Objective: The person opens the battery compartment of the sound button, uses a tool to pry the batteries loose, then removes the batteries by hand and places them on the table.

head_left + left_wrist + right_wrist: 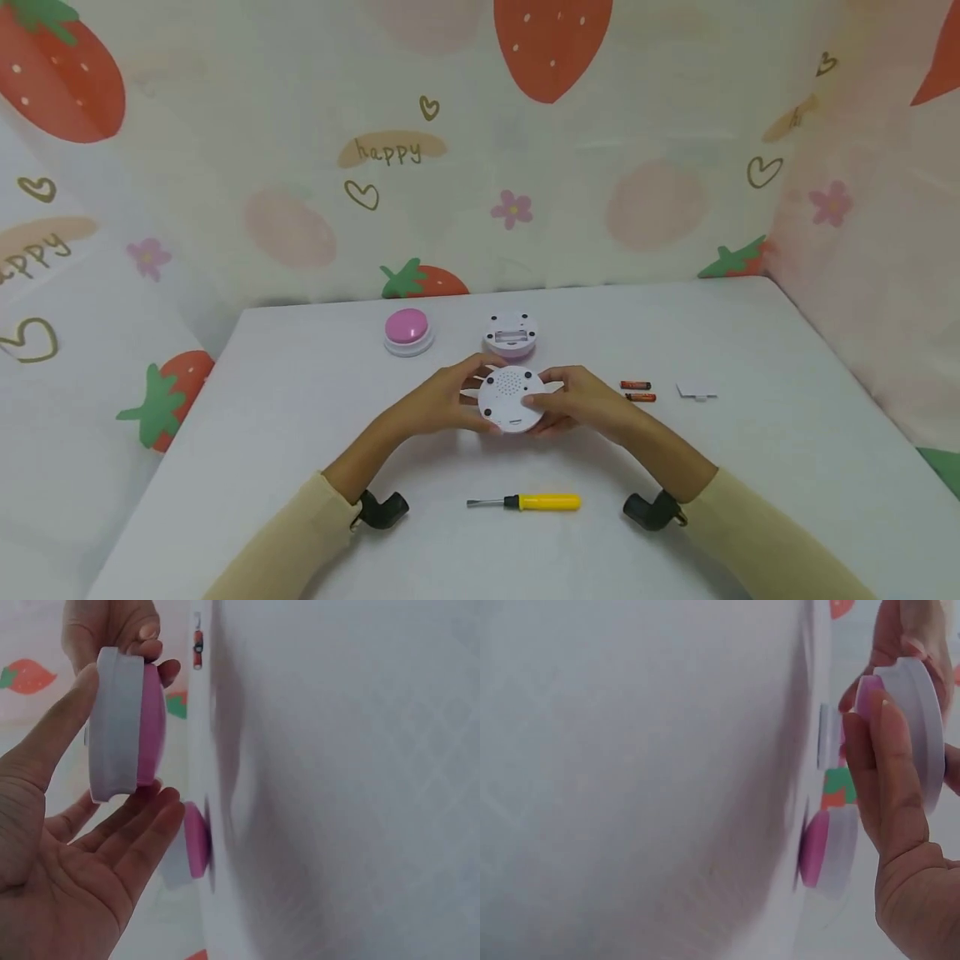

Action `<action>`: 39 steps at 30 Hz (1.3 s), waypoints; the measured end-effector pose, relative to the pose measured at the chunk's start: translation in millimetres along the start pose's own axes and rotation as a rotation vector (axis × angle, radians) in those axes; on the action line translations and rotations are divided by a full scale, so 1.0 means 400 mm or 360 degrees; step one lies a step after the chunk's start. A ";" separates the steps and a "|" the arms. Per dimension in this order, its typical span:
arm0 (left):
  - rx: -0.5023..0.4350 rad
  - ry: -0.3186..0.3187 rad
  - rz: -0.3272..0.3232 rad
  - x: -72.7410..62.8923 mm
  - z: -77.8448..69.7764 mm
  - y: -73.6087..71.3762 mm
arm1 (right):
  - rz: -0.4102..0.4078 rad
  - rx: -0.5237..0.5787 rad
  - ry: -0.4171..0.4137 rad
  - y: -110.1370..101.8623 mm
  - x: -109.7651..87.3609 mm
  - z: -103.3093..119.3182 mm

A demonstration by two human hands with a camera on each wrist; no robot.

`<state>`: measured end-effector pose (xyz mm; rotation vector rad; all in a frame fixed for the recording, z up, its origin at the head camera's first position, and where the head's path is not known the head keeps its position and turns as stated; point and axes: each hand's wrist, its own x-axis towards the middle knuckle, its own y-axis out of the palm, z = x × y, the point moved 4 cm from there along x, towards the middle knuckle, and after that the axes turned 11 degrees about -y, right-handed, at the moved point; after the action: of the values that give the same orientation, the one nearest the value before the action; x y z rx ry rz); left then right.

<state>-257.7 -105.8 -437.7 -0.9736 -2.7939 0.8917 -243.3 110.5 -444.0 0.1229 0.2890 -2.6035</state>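
Note:
Above the table a round white push button with a pink cap is held with its underside up, showing speaker holes and dark round spots [512, 398]. My left hand [444, 398] spans its left edge between thumb and fingers. My right hand [581, 402] grips the right edge, thumb on the white underside and fingers against the pink cap, as the right wrist view [900, 787] shows. Just behind, another push button [511, 332] lies upside down, its battery compartment uncovered. A third push button [407, 330] stands pink side up at the back left.
A screwdriver [540, 502] with a yellow handle lies in front of the hands, between the forearms. To the right are two orange-and-black batteries [636, 385] and a small white cover [697, 390]. A printed curtain [562, 150] rises behind the white table [787, 500].

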 end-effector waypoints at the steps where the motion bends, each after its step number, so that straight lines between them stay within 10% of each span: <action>1: 0.0002 -0.0002 0.0005 -0.002 0.003 0.002 | 0.0003 0.0001 0.0005 0.003 0.001 0.000; 23: 0.0028 0.0037 0.0039 -0.016 0.042 0.021 | 0.0174 -0.0288 -0.0018 0.044 0.017 -0.008; 31: 0.0002 0.0005 0.0080 -0.006 0.063 0.022 | 0.0127 -0.0770 -0.0047 0.035 0.018 0.014; 39: -0.0054 0.0012 0.0094 -0.010 0.071 0.020 | -0.0117 -0.1464 -0.0431 0.055 -0.024 0.099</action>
<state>-256.6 -117.5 -465.2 -1.0668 -2.7966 0.8484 -225.3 87.3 -408.1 -0.5567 1.3423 -2.2550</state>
